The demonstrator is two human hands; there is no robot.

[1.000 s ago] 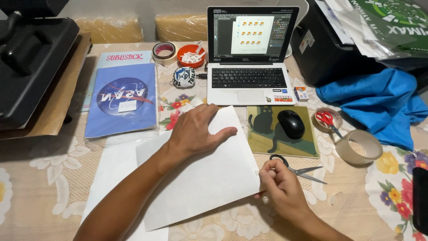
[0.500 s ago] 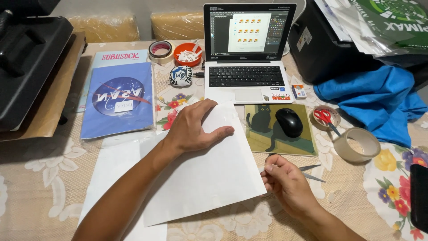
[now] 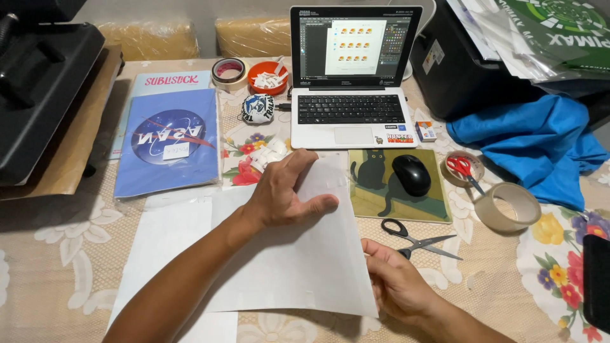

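White sheet (image 3: 298,254), long axis 12-to-6; left hand (image 3: 286,194) flat on top end, right hand (image 3: 397,282) pinching 5 o'clock edge.

Laptop (image 3: 352,76) open at back of my table, mouse (image 3: 411,174) on cat mousepad (image 3: 368,190) just below it. Scissors (image 3: 419,239) near pad's front edge, tape roll (image 3: 507,206) w/ blue cloth (image 3: 534,143) to the right. Blue folder (image 3: 168,143) left, heat press (image 3: 38,89) far left.
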